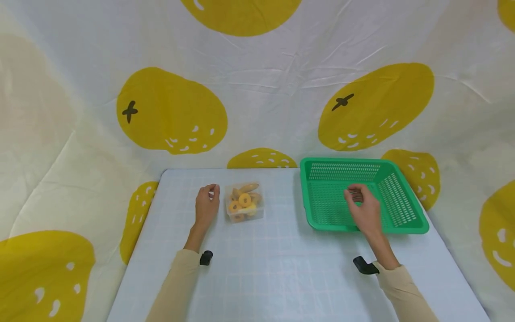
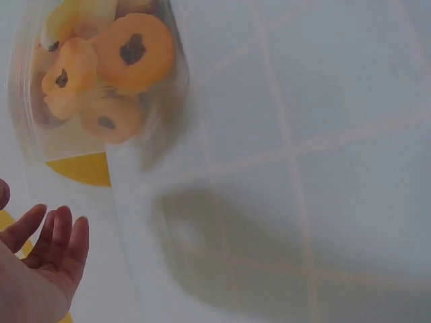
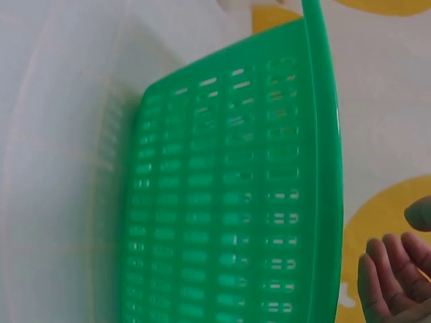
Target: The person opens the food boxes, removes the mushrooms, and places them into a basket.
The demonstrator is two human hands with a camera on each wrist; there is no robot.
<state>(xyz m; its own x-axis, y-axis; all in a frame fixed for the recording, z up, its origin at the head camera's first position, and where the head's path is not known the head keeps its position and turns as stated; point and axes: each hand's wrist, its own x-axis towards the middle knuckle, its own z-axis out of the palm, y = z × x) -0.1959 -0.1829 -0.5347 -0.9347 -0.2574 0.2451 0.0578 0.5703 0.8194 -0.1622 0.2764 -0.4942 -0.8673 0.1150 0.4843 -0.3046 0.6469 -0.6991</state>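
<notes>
My left hand (image 1: 207,205) hovers just left of a clear plastic box (image 1: 245,218), its fingers loosely curled with nothing between them. Orange ring-shaped pieces with dark centres (image 2: 135,50) fill the box, along with a long tan piece (image 1: 248,188) and a yellow one (image 1: 251,209). Over the front part of a green slotted basket (image 1: 366,230) hangs my right hand (image 1: 367,210), fingers loosely bent and holding nothing. In the right wrist view the fingers (image 3: 390,269) show beyond the basket's rim.
A pale checked cloth (image 1: 257,268) covers the table. Behind and at both sides hangs a white sheet with large yellow fruit prints (image 1: 173,112). Dark wrist-camera mounts (image 1: 206,258) sit at both cuffs.
</notes>
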